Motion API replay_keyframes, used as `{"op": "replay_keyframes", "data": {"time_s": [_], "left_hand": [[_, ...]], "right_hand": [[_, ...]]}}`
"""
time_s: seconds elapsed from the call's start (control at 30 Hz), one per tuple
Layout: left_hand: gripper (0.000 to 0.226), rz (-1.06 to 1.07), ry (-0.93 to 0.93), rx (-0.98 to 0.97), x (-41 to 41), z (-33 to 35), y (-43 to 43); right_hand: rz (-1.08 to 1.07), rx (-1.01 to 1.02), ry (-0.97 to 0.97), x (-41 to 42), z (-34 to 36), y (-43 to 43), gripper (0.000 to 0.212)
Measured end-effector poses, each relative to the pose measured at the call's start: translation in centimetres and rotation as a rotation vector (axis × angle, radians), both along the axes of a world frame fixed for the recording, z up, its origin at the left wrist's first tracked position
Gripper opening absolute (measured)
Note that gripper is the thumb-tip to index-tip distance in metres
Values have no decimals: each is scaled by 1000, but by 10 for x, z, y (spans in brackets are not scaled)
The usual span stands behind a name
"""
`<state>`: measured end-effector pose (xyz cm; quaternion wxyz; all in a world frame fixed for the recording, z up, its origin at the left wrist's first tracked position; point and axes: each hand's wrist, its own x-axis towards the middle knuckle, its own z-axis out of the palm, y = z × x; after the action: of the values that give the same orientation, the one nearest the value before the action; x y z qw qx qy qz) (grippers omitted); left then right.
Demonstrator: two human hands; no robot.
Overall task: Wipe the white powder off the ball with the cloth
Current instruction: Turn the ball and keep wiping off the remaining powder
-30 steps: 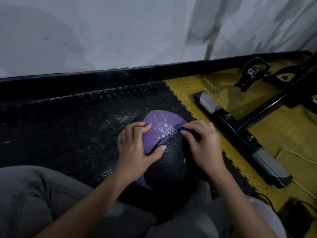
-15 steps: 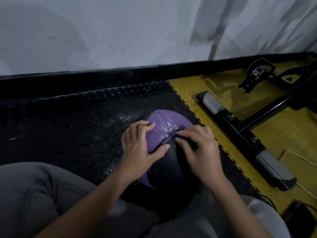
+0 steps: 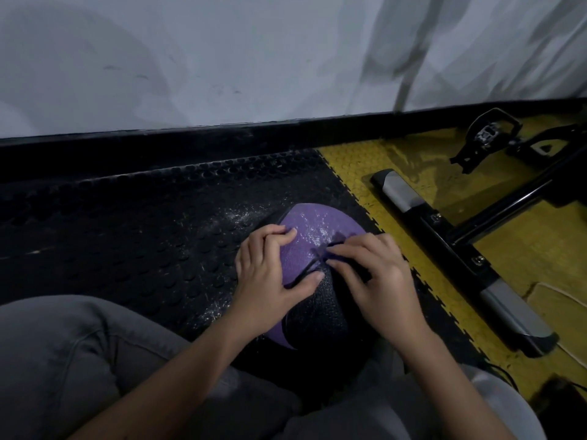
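A: From the head view, where does the wiping stand?

B: Partway, I'd judge. The ball (image 3: 317,300) sits on the black floor mat (image 3: 127,249), just in front of the person's knees. Its purple panel on the far side from the knees is flecked white, so powder remains there

A: And the hands?

B: The left hand (image 3: 266,274) is pressed on the ball's left side, steadying it. The right hand (image 3: 374,277) pinches a dark cloth (image 3: 336,252) against the ball's top. Powder also dusts the mat beyond the ball
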<state>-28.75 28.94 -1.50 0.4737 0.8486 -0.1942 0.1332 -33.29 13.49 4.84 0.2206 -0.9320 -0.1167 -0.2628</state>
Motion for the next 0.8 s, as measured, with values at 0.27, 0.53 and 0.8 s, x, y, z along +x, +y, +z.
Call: {"op": "replay_keyframes", "data": {"time_s": [0.27,0.53,0.8], "left_hand": [[70,-4,-14,7,1,1,-5],[69,8,-9,13,2,-1,-2],[69,17,-23,25,1,-1,-5]], "right_hand": [[-304,242,154,31,2,-32,11],[-77,49,73,17,8,-5,17],[-211,117,117,35,8,-11,14]]}}
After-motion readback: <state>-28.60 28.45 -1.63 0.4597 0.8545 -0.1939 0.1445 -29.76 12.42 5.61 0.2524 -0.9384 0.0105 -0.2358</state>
